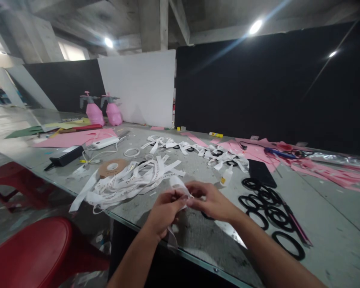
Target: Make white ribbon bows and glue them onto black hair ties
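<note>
Near the table's front edge, my left hand (167, 210) and my right hand (209, 200) meet, both closed on one white ribbon (177, 184). A loop of it stands up above the fingers, and a tail hangs below my left hand. What lies right between the fingertips is hidden. To the left is a heap of white printed ribbons (132, 180) beside a roll of brown tape (112, 167). Several black rings (288, 245) lie right of my right hand. Farther back, a row of ribbons tied on black rings (198, 150) stretches across the table.
A small glue bottle (227, 176) and a black phone-like slab (261, 173) stand beyond my right hand. Two pink spray bottles (114, 114) are at the back left. Pink sheets (258, 154) lie along the back right. A red stool (30, 252) is at the lower left.
</note>
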`<state>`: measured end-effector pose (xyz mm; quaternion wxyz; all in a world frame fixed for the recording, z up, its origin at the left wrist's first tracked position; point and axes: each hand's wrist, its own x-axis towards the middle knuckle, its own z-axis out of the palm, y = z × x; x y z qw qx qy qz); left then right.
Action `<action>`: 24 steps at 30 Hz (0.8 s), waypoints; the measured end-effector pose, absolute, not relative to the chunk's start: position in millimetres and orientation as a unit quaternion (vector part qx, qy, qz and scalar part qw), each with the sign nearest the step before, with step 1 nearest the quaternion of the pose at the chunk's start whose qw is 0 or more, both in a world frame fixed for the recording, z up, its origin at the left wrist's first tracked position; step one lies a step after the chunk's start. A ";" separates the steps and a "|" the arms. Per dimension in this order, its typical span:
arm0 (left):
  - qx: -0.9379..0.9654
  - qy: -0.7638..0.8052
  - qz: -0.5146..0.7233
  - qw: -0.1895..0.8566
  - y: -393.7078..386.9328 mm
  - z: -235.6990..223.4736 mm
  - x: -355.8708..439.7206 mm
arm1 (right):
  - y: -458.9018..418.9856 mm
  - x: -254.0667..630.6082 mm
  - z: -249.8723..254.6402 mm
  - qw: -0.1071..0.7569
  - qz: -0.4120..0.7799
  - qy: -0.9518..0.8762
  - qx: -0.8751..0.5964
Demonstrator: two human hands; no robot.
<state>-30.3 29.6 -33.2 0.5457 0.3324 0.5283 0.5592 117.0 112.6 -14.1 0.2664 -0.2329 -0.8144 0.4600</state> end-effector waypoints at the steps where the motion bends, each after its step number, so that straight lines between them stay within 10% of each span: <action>1: 0.354 0.527 0.558 0.535 29.9 -33.7 -29.3 | 109.4 114.4 -15.1 0.243 0.464 -0.818 -0.236; 17: 0.386 0.467 0.505 0.615 10.5 -40.5 -32.3 | 121.2 114.1 -26.3 0.303 0.493 -0.760 -0.297; 24: 0.327 0.457 0.616 0.551 21.2 -52.2 -16.4 | 113.6 108.3 -26.0 0.361 0.768 -0.495 -0.186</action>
